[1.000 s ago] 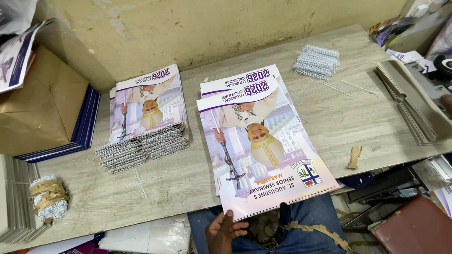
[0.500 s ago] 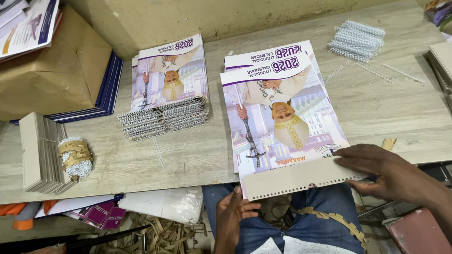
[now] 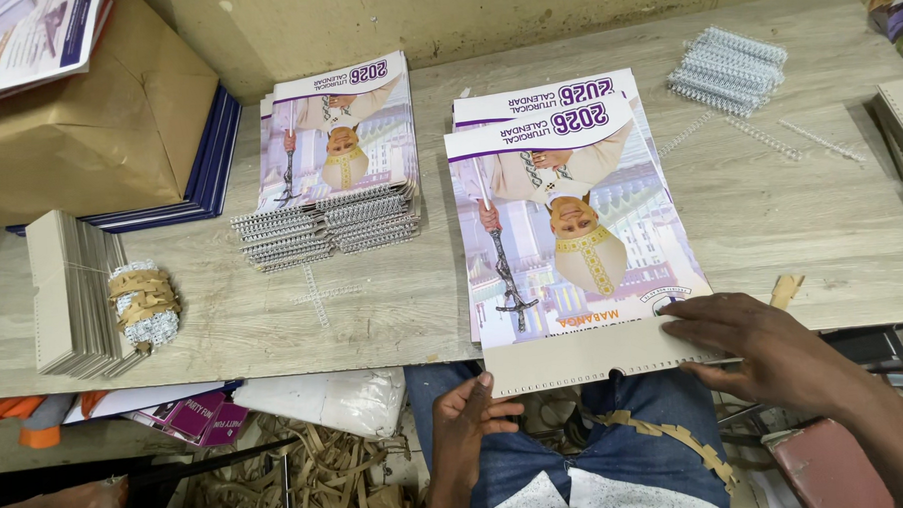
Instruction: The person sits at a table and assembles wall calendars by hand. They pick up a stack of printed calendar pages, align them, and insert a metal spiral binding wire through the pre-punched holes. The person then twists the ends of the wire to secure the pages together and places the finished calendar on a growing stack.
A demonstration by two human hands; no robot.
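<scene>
While the right hand (image 3: 765,348) lies flat, fingers spread, on the grey backing board (image 3: 595,357) under the unbound calendar (image 3: 570,220) at the table (image 3: 831,221) edge, the left hand (image 3: 467,424) pinches that board's punched lower edge from below, thumb on top. Listed about them: stack of wire-bound calendars (image 3: 333,163) to the left; loose wire combs (image 3: 730,69) far right; spare boards (image 3: 68,292) and a banded bundle (image 3: 145,300) far left. To do this step well, I judge, both hands should square board and sheets so the punched holes line up before any wire goes in.
</scene>
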